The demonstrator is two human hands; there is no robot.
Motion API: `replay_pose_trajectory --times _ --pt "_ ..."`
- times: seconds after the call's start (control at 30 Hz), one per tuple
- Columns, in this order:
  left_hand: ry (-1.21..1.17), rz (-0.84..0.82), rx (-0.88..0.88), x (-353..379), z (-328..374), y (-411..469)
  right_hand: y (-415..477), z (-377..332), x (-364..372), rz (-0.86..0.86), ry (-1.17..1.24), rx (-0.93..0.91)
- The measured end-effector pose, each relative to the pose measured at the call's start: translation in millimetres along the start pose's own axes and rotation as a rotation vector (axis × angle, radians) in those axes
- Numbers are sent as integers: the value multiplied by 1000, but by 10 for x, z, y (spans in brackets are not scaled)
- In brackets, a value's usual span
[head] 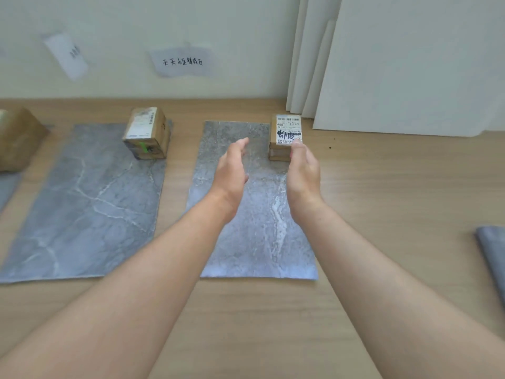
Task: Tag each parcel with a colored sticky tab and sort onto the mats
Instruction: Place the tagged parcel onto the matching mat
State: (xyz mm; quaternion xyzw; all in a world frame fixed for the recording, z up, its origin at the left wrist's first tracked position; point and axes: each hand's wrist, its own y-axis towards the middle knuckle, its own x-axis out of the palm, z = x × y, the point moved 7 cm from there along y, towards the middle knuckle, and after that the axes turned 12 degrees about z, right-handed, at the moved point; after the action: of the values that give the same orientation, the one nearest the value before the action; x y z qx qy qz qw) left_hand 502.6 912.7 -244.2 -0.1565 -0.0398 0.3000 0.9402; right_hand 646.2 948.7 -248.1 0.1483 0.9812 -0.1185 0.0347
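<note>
The right hand (303,173) has its grip on the labelled parcel (287,127) at the parcel's near right corner. The thumb lies against the near edge of the label; the remaining fingers are hidden behind the hand. This parcel stands at the far right corner of the centre mat (254,242), overlapping the mat edge onto the table (382,214). The left hand (232,170) hovers over the same mat with fingers straight, holding nothing. No tab can be confirmed on the labelled parcel, as the hand covers part of its near face. On the left mat (87,201), a second parcel (146,132) carries a green tab (142,145) and appears sorted. A third parcel (19,138) stands at the far left; its tab status cannot be determined. Judged progress: at least one parcel is complete and one placement is in hand.
</note>
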Motion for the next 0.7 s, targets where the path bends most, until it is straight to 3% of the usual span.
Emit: replay_pose_trajectory --times 0.7 --pt "-53 13 213 -1613 1114 -2656 -2967 -1305 -889 -133 103 -127"
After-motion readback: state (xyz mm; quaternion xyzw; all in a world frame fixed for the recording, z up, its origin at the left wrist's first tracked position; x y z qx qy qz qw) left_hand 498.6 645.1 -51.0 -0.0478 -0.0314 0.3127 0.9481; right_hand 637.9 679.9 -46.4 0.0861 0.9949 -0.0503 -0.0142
